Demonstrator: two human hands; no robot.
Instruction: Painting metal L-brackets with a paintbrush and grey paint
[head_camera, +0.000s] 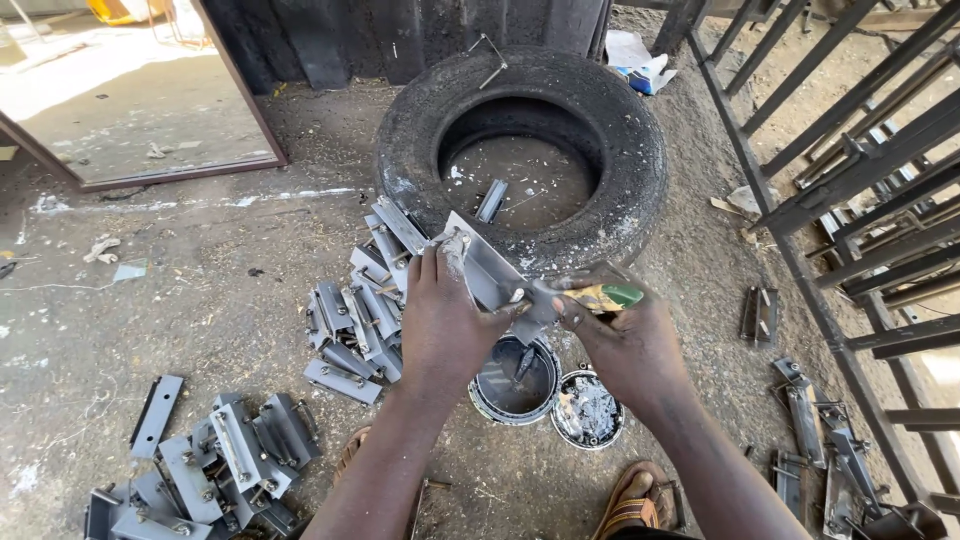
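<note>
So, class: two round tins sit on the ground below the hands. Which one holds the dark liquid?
The larger tin, on the left under the left hand. It holds dark liquid, while the smaller tin beside it is crusted pale grey.

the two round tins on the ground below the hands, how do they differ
The larger round tin lies nearer the left hand and holds dark, smooth grey paint; the smaller round tin sits below the right hand and is crusted with pale, lumpy residue. The larger tin has something like a stick resting in it; the smaller shows none. Both are open, lidless, upright on the dirt and touching side by side.
</note>
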